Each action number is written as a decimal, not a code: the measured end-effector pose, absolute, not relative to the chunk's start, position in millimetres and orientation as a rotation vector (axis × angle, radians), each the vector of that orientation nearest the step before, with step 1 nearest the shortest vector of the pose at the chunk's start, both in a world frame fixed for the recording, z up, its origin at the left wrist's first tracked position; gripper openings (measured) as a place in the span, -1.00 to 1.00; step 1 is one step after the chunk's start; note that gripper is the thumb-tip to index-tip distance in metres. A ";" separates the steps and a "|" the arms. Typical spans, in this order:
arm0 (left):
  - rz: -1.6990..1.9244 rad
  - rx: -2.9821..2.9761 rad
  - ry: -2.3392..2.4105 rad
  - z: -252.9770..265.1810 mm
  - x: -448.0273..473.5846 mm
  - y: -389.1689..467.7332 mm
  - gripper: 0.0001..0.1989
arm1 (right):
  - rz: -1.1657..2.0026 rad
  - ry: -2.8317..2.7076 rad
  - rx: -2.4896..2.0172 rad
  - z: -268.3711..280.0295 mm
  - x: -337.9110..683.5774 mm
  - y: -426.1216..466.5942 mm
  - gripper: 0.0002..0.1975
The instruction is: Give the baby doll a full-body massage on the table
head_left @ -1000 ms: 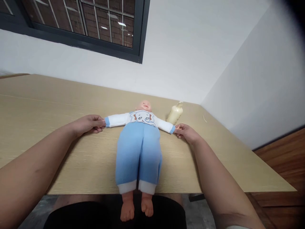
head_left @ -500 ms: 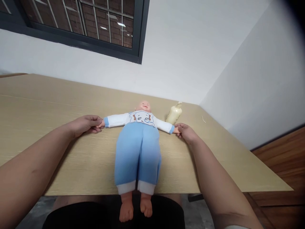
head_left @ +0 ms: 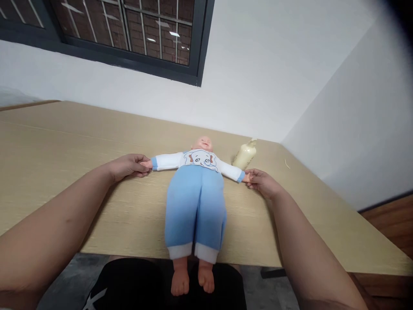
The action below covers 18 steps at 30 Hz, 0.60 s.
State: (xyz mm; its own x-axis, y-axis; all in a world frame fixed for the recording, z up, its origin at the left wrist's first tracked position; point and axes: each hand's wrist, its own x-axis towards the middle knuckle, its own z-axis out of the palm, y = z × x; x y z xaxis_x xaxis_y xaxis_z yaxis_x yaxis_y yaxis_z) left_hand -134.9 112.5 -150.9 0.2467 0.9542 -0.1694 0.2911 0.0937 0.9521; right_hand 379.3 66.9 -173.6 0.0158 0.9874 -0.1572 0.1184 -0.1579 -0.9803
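A baby doll (head_left: pixel 196 198) lies on its back on the wooden table (head_left: pixel 129 224), head away from me. It wears a white top with an elephant face and blue trousers, and its bare feet stick out past the near edge. Both doll arms are stretched out sideways. My left hand (head_left: pixel 132 166) pinches the doll's hand on the left side. On the opposite side, my right hand (head_left: pixel 262 182) grips the doll's other hand between thumb and fingers. Just behind my right hand stands a pale yellow pump bottle (head_left: pixel 245 156).
A white wall rises behind the table, with a dark-framed barred window (head_left: pixel 129 38) at upper left. A thin pale strip (head_left: pixel 287 163) lies near the right wall. Wood panelling (head_left: pixel 390 224) is at the right, and my legs are under the near edge.
The whole scene sits a little further right in view, as the camera has turned slightly left. Both hands keep hold of the doll's hands, whose arms stay spread.
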 end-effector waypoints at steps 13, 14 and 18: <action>0.730 1.419 1.282 -162.1 -139.1 124.2 -0.68 | 1.180 -1.318 -1.497 -180.8 378.5 71.9 -0.60; 0.740 1.422 1.275 -161.9 -138.6 123.6 -0.67 | 1.176 -1.306 -1.504 -181.6 379.0 72.3 -0.61; 0.774 1.411 1.276 -160.1 -136.2 120.7 -0.67 | 1.144 -1.285 -1.512 -184.2 381.0 73.8 -0.65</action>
